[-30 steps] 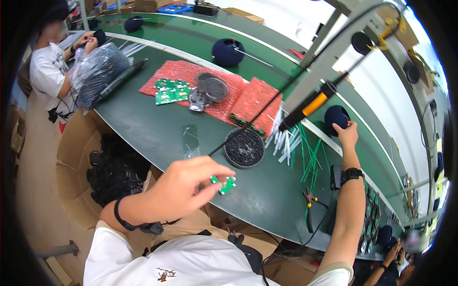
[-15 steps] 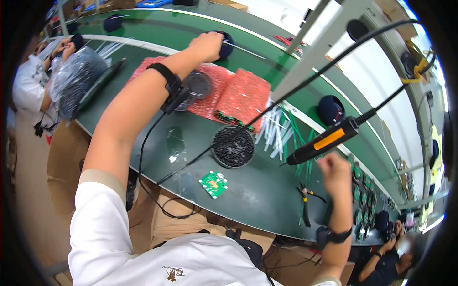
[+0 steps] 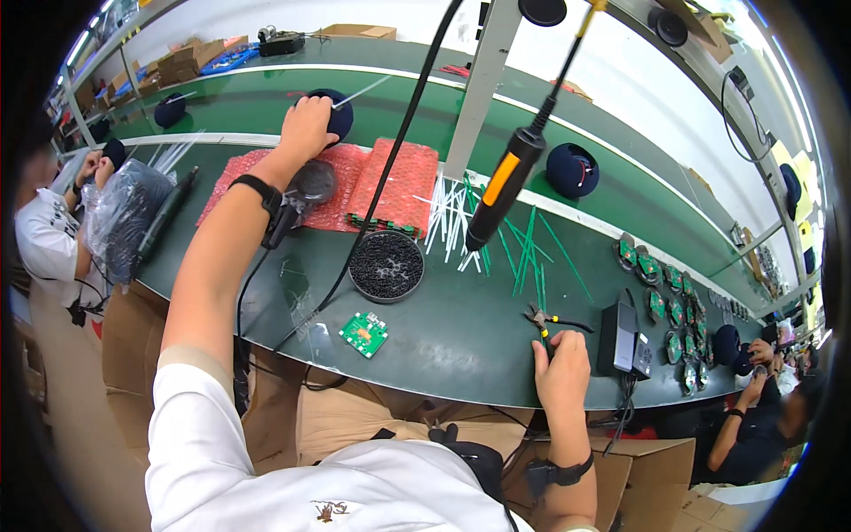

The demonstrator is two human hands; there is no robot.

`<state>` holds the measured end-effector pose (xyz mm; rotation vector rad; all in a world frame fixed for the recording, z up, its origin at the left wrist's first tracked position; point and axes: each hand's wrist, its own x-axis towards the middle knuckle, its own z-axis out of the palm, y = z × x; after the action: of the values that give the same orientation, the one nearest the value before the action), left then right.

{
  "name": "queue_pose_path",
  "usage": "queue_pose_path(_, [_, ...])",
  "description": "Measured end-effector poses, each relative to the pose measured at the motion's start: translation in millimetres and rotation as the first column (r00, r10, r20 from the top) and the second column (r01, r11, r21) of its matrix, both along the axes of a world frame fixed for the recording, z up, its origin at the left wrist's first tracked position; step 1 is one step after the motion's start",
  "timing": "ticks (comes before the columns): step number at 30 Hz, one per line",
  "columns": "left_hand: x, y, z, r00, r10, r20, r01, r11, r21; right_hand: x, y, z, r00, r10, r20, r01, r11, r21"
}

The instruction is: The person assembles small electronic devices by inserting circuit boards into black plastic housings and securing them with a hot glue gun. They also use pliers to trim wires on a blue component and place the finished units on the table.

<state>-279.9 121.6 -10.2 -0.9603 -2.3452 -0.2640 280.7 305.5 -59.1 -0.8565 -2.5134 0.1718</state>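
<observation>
My left hand (image 3: 308,127) reaches far out to the green belt and grips the near side of a dark blue round shell (image 3: 339,120). From that shell a white strip (image 3: 365,90) sticks out to the right. At the table's front edge my right hand (image 3: 561,363) is closed round a handle of small pliers (image 3: 542,321) with black and yellow handles, which lie on the table with jaws pointing away. Left of it lies a green circuit board (image 3: 363,334). Behind the board stands a round tub of small black parts (image 3: 386,266).
An electric screwdriver (image 3: 505,191) hangs above white strips (image 3: 448,217) and green strips (image 3: 529,253). Red bubble wrap (image 3: 399,182) lies behind the tub. A black box (image 3: 625,341) and several board assemblies (image 3: 674,310) are at right. Another shell (image 3: 572,170) rests on the belt (image 3: 417,115). People work at both sides.
My right hand has come down from beside the hanging screwdriver to the pliers and closed on them. My left hand stays on the shell. The view has shifted.
</observation>
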Motion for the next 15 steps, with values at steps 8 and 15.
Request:
queue_pose_path(8, [118,-98,83,0.978,-0.203,-0.045,0.204,0.905,0.373,25,33,-7,0.966,-0.025,-0.257,-0.002,0.994,-0.106])
queue_pose_path(15, [335,-181,119,0.849,-0.507,0.151,0.468,0.853,0.231,35,30,33,0.471,-0.142,-0.871,-0.723,0.504,-0.473])
